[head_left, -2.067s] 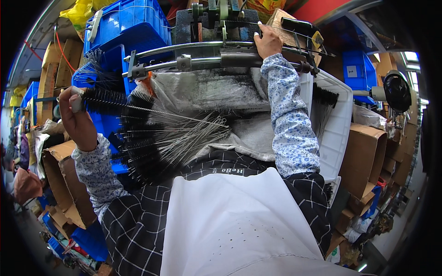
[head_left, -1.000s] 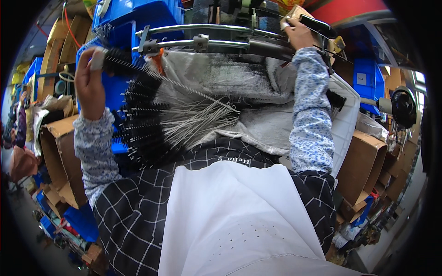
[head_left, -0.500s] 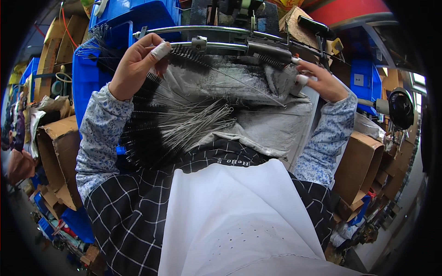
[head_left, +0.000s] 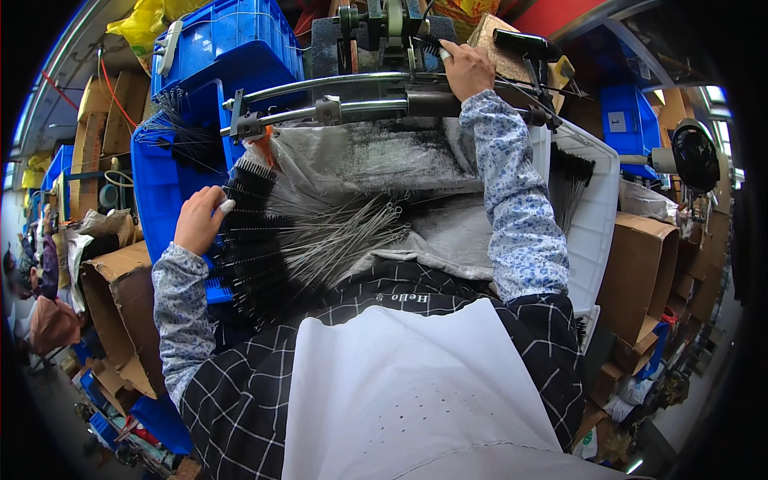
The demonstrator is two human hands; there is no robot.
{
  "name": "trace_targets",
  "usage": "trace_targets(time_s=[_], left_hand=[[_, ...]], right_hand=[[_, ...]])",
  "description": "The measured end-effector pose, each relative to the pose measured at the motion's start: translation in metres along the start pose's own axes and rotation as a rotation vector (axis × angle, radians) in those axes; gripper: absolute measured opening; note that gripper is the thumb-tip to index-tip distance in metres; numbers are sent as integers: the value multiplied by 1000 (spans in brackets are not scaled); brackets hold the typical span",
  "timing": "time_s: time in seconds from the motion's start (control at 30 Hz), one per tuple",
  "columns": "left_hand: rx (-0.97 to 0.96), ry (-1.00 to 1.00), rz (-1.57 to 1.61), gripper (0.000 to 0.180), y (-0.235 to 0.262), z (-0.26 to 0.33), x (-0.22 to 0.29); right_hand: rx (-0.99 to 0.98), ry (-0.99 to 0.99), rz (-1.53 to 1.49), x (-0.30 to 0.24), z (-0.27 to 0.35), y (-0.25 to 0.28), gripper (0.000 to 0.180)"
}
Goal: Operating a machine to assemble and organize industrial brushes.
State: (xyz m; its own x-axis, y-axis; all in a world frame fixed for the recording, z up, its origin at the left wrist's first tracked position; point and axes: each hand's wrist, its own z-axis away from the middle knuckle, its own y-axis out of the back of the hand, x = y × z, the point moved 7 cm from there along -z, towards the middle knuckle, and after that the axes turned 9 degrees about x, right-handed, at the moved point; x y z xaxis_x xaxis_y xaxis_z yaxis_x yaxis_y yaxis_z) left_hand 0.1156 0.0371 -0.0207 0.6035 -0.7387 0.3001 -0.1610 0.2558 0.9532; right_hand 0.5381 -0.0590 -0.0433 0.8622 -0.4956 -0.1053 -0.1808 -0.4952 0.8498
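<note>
A blue plastic crate [head_left: 210, 48] fills the upper left, and below it a grey sack-like sheet [head_left: 376, 164] lines a white bin [head_left: 594, 216] in front of the person. Across the top of the bin run two metal bars [head_left: 336, 96] of a machine [head_left: 384, 28], the lower one carrying a dark cylinder.

On the sheet lies a fan of thin twisted-wire bottle brushes [head_left: 280, 240], black bristle heads toward the left, bare wire stems pointing right. More brushes [head_left: 570, 180] stand at the bin's right edge.

The left hand [head_left: 198, 220] rests at the bristle ends of the pile, fingers curled on them; its grip looks loosely closed on a brush head, though which one I cannot tell. The right hand [head_left: 468, 68] is up at the machine, fingers pressed down on a part there, gripping nothing that shows clearly.

To do this well, I judge the left hand should pick one brush only, by the head, so the stems do not tangle.
</note>
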Motion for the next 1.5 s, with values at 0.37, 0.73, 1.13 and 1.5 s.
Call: trace_targets(time_s=[0.37,0.73,1.13,1.5], left_hand=[[98,277,161,16,-1,18,-19],[852,185,369,18,75,11,-43],[1230,200,629,19,163,31,-47],[920,84,885,15,113,-10,5]], right_hand=[[-89,54,-18,-4,-8,-14,27],[11,-92,132,34,2,-8,45],[-36,-199,-130,7,7,-12,35],[-100,-214,-122,-57,4,-15,35]])
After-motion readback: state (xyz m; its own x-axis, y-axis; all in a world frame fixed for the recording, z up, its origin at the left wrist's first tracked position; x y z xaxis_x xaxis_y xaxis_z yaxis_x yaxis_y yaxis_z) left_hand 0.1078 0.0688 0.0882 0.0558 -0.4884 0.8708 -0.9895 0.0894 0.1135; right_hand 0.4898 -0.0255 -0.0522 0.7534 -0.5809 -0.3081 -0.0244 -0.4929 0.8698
